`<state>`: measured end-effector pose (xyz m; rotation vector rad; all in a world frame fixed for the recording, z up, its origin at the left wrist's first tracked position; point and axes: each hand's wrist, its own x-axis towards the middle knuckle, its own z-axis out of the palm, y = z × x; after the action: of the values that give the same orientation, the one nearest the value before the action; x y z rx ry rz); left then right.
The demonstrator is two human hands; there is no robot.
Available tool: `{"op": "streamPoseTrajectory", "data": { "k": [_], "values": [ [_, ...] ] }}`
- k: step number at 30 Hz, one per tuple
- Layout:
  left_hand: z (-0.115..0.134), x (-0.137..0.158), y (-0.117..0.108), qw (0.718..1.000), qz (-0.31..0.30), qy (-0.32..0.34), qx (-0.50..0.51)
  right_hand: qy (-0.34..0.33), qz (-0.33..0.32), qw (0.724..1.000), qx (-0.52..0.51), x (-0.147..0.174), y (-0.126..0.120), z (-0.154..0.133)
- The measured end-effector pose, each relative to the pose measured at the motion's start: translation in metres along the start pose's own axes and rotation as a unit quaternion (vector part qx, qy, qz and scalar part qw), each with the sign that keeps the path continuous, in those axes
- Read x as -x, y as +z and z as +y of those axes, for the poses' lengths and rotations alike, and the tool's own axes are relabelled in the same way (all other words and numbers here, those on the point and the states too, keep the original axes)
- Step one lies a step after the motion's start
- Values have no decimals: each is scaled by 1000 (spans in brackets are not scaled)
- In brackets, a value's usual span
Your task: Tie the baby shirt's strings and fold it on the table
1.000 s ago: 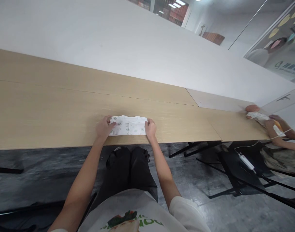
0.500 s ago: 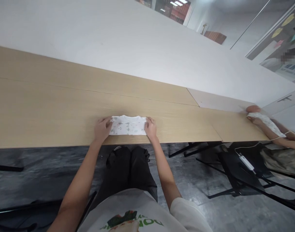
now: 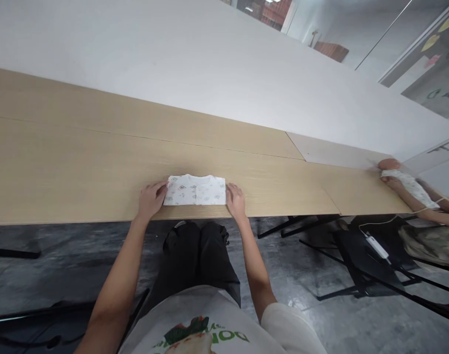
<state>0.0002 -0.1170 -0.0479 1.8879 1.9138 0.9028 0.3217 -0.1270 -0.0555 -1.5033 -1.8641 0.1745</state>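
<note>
A small white garment with a scattered print lies folded into a flat rectangle near the front edge of the wooden table. Its rounded neckline faces the far side. At its left end rests my left hand, fingers bent loosely and spread, the fingertips at the cloth's edge. My right hand lies at the right end, its fingers stretched forward on the table beside the cloth. Neither hand grips the fabric.
Far right, another person's hand is by a white printed cloth and a rounded brownish object. A black folding chair with a white power strip stands below. A white wall runs behind the table.
My hands have let go of the garment's two ends and moved slightly outward, left and right. The garment stays flat in about the same place.
</note>
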Motion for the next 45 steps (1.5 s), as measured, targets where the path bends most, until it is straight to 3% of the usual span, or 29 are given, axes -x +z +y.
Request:
{"op": "streamPoseTrajectory", "data": {
  "k": [4, 9, 18, 31, 37, 42, 45],
  "values": [
    [-8, 2, -1, 998, 13, -26, 62, 47, 85, 995, 28, 30, -4, 10],
    [-11, 3, 1, 996, 22, -38, 78, 46, 114, 991, 57, 51, 2, 13],
    [-8, 5, 0, 998, 8, -26, 59, 82, 128, 987, 48, 53, 6, 9],
    [-4, 5, -4, 999, -8, 0, 38, 80, 154, 984, 50, 53, 6, 5],
    [0, 5, -2, 999, 8, -30, 45, 124, 121, 984, 32, 19, -7, -4],
    [12, -15, 4, 998, 39, -28, 49, 34, 35, 999, -2, -41, 11, -16],
    [21, -32, 9, 998, 25, -40, 33, 25, -18, 999, 12, -67, 29, -21]
  ]
}}
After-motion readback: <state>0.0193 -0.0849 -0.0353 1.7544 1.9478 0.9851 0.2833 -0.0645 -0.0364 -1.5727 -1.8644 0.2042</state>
